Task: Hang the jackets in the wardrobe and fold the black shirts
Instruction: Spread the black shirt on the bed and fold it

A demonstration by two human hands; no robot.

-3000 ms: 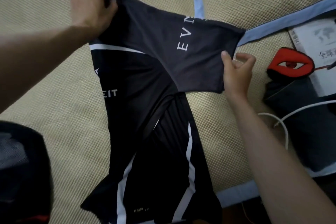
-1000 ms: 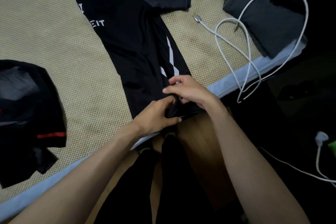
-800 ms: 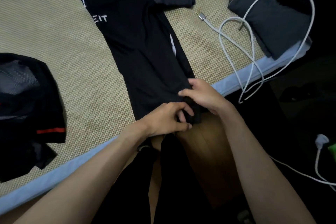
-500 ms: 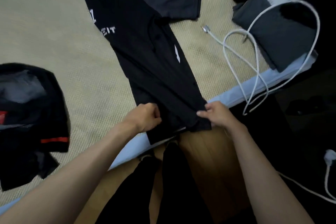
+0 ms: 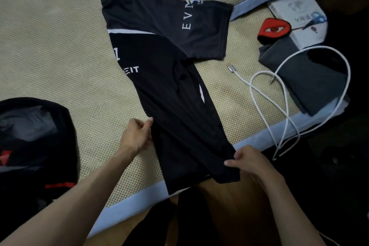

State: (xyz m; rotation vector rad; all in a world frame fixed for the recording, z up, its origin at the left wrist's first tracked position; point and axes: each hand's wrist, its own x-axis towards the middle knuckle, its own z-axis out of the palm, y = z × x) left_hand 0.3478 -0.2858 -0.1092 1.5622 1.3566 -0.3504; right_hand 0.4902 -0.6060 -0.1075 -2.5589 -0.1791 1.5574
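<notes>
A black shirt (image 5: 167,78) with white stripes and white lettering lies on the woven bed mat (image 5: 60,46), folded lengthwise into a narrow strip. One sleeve spreads out to the right at the far end. Its hem hangs over the mat's near edge. My left hand (image 5: 137,136) pinches the strip's left edge between thumb and fingers. My right hand (image 5: 247,161) grips the right edge near the hem. A second black garment (image 5: 34,146) with red accents lies bunched at the left.
A white cable (image 5: 289,110) loops across the mat's right side and over a folded grey cloth (image 5: 305,78). A red and black pouch (image 5: 273,30) and a white book (image 5: 299,16) lie at the far right. The mat's blue border (image 5: 139,195) runs along the near edge.
My hands have spread apart from the middle of the hem to the strip's two side edges. The left hand moved up along the left edge. The view has tilted up.
</notes>
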